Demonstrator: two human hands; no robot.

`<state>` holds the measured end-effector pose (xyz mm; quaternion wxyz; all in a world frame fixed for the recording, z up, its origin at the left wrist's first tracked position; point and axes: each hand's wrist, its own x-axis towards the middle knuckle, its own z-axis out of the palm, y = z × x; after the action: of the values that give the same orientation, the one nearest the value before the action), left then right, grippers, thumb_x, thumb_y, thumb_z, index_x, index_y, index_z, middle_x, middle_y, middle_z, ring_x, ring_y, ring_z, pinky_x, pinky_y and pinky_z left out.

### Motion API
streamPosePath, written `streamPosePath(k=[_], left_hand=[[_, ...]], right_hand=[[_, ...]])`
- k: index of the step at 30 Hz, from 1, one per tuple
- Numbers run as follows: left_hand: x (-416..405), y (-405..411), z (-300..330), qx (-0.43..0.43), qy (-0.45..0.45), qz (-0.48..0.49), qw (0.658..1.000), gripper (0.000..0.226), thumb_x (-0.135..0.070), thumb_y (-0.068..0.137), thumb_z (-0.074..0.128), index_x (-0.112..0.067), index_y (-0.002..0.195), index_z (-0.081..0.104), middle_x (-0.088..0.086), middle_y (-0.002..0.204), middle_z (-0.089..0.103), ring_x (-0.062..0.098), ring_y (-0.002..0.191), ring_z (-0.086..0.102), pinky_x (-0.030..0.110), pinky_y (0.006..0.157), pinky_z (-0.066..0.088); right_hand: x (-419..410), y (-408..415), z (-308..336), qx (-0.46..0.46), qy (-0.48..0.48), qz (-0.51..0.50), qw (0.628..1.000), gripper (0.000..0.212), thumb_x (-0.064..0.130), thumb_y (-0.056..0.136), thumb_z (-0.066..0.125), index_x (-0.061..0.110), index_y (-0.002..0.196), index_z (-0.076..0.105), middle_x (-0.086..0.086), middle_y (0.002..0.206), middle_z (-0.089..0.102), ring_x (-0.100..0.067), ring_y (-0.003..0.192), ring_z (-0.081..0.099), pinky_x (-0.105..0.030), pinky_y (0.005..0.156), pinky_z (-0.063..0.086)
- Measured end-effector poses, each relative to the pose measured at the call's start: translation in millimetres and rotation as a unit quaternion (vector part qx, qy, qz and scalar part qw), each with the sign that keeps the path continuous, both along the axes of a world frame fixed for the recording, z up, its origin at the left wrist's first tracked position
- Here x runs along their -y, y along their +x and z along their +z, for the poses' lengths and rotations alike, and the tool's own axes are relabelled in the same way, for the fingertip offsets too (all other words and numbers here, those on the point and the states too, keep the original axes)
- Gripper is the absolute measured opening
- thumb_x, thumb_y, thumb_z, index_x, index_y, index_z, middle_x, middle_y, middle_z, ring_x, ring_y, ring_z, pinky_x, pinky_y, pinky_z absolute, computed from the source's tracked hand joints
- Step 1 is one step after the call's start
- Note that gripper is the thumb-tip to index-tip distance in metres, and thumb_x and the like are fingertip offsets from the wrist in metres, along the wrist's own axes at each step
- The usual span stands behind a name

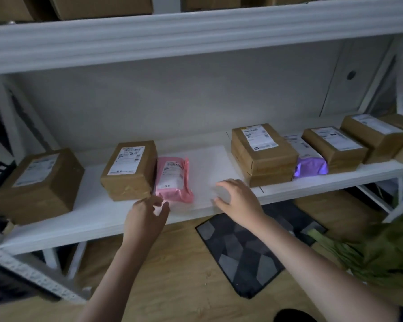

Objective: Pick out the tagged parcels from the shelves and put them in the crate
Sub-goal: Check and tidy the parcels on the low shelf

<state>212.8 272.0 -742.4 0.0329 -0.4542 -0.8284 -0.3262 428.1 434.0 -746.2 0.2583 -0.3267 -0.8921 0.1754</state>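
Centre of frame: the left hand [147, 212], fingers loosely spread, is held at the pink parcel's [173, 180] near end on the shelf [98, 212]; the right hand [236, 196], open, rests beside it. Label text is illegible.

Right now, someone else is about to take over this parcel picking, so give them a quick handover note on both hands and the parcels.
Left hand: open, holding nothing, fingertips at the near end of the pink parcel.
Right hand: open, over a bare stretch of the white shelf, holding nothing.
On the shelf: the pink parcel beside a brown box, a purple parcel between two more boxes, and other labelled boxes along the row.
Done: nothing visibly picked; the crate is not in view.
Left: grip the pink parcel if tagged, then find the crate.
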Motion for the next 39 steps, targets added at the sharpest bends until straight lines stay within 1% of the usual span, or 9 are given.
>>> streamPosePath(k=[6, 9, 13, 18, 24, 29, 33, 37, 39], left_hand=[[-11.6, 57.7, 10.4, 0.040, -0.014, 0.018, 0.999, 0.025, -0.029, 0.094, 0.066, -0.014, 0.113, 0.073, 0.005, 0.109, 0.072, 0.017, 0.095, 0.065, 0.025, 0.074, 0.044], [-26.0, 87.9, 16.0, 0.051, -0.024, 0.008, 0.998, 0.027, -0.029, 0.095, 0.065, -0.016, 0.117, 0.071, 0.003, 0.114, 0.071, 0.012, 0.095, 0.062, 0.024, 0.079, 0.045], [-56.8, 117.0, 27.3, 0.066, -0.001, -0.044, 0.997, 0.033, -0.029, 0.093, 0.069, -0.015, 0.123, 0.067, 0.002, 0.120, 0.070, 0.012, 0.102, 0.062, 0.023, 0.088, 0.046], [-101.2, 127.7, 30.9, 0.073, -0.035, -0.089, 0.993, 0.050, -0.040, 0.090, 0.071, -0.019, 0.133, 0.057, 0.000, 0.129, 0.062, 0.017, 0.112, 0.060, 0.027, 0.090, 0.046], [-146.9, 128.6, 12.5, 0.083, -0.082, -0.125, 0.985, 0.065, -0.042, 0.086, 0.075, -0.019, 0.141, 0.050, 0.002, 0.135, 0.059, 0.017, 0.114, 0.058, 0.029, 0.093, 0.048], [-185.5, 121.6, 12.9, 0.141, -0.043, -0.126, 0.981, 0.089, -0.042, 0.080, 0.081, -0.016, 0.151, 0.036, 0.002, 0.143, 0.050, 0.016, 0.120, 0.054, 0.039, 0.100, 0.052], [-207.5, 119.9, 13.4, 0.181, -0.021, -0.134, 0.974, 0.102, -0.042, 0.074, 0.086, -0.018, 0.155, 0.028, 0.002, 0.148, 0.044, 0.017, 0.123, 0.052, 0.046, 0.101, 0.052], [-218.5, 119.1, 12.3, 0.177, -0.007, -0.153, 0.972, 0.105, -0.038, 0.074, 0.087, -0.019, 0.156, 0.024, 0.003, 0.152, 0.037, 0.020, 0.129, 0.049, 0.046, 0.103, 0.051], [-223.3, 117.8, 11.4, 0.203, -0.003, -0.154, 0.967, 0.106, -0.035, 0.074, 0.088, -0.018, 0.156, 0.023, 0.002, 0.152, 0.036, 0.021, 0.131, 0.047, 0.046, 0.104, 0.050]], right_hand=[[-28.2, 72.7, 11.9, -0.006, -0.036, -0.015, 0.999, 0.040, 0.032, 0.095, 0.068, 0.021, 0.132, 0.061, 0.007, 0.131, 0.061, -0.012, 0.122, 0.056, -0.029, 0.097, 0.049], [-41.3, 105.0, 20.4, -0.043, -0.057, -0.035, 0.997, 0.036, 0.026, 0.093, 0.071, 0.020, 0.127, 0.065, 0.008, 0.124, 0.064, -0.009, 0.117, 0.058, -0.022, 0.090, 0.045], [-61.4, 139.0, 31.2, -0.067, -0.069, -0.076, 0.992, 0.039, 0.022, 0.091, 0.073, 0.017, 0.129, 0.063, 0.002, 0.124, 0.065, -0.014, 0.115, 0.060, -0.023, 0.089, 0.044], [-94.1, 151.5, 35.3, -0.042, -0.067, -0.102, 0.992, 0.049, 0.021, 0.088, 0.077, 0.014, 0.134, 0.059, -0.003, 0.128, 0.063, -0.019, 0.119, 0.060, -0.024, 0.093, 0.046], [-118.3, 144.2, 42.8, -0.049, -0.060, -0.113, 0.991, 0.057, 0.033, 0.081, 0.083, 0.020, 0.128, 0.054, 0.004, 0.121, 0.056, -0.011, 0.107, 0.058, -0.019, 0.082, 0.047], [-147.2, 134.8, 53.2, -0.031, -0.072, -0.097, 0.992, 0.087, 0.044, 0.075, 0.085, 0.025, 0.145, 0.039, 0.005, 0.128, 0.050, -0.014, 0.116, 0.051, -0.032, 0.091, 0.052], [-165.6, 119.7, 59.7, 0.034, -0.059, -0.099, 0.993, 0.110, 0.052, 0.072, 0.086, 0.021, 0.158, 0.024, -0.005, 0.147, 0.038, -0.025, 0.137, 0.037, -0.042, 0.111, 0.040], [-182.6, 105.1, 66.3, 0.098, -0.042, -0.137, 0.985, 0.114, 0.055, 0.071, 0.085, 0.013, 0.157, 0.025, -0.011, 0.149, 0.032, -0.032, 0.142, 0.028, -0.043, 0.115, 0.032], [-189.5, 99.0, 69.0, 0.104, -0.078, -0.144, 0.981, 0.104, 0.054, 0.069, 0.087, 0.014, 0.151, 0.037, -0.010, 0.147, 0.039, -0.032, 0.140, 0.033, -0.042, 0.112, 0.035]])
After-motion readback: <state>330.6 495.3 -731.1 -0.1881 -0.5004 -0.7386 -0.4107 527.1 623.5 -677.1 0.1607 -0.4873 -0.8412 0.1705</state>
